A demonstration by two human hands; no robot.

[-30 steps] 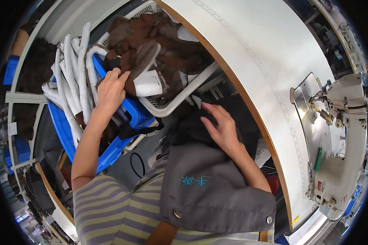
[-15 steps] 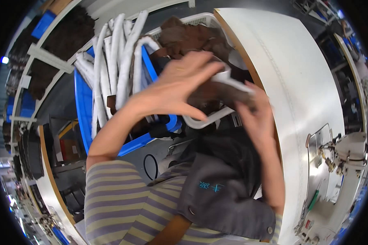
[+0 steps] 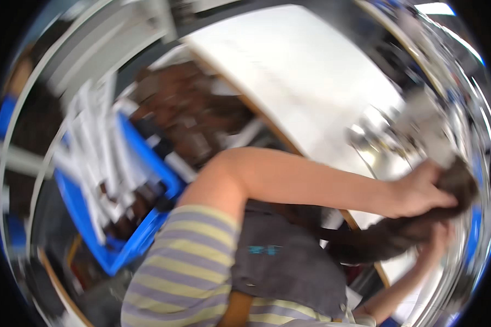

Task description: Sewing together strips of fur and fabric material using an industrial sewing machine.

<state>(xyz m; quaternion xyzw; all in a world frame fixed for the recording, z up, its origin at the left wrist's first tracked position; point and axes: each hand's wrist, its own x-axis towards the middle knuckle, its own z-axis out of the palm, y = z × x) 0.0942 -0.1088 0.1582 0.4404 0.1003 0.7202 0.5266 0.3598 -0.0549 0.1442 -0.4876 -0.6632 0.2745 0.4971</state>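
Observation:
A long piece of dark brown fabric (image 3: 379, 240), blurred by motion, stretches from my lap up to the right. My left hand (image 3: 420, 188) reaches across my body and is closed on its upper end, thumb side showing. Just below, my right hand (image 3: 441, 240) is closed around the same fabric from underneath; its fingers are partly covered. Beyond both hands stands a pale industrial sewing machine (image 3: 425, 128) on the white table.
The white worktable (image 3: 289, 60) has a brown edge running along my right side. Left of it lie a heap of brown fabric pieces (image 3: 180, 103) and a blue bin (image 3: 87, 234) holding several long white rolls (image 3: 95, 141). Shelving stands at far left.
My hands have gone from above the fabric heap to the far right near the sewing machine, carrying brown fabric. My left hand went from spread to closed on it. The view has turned right.

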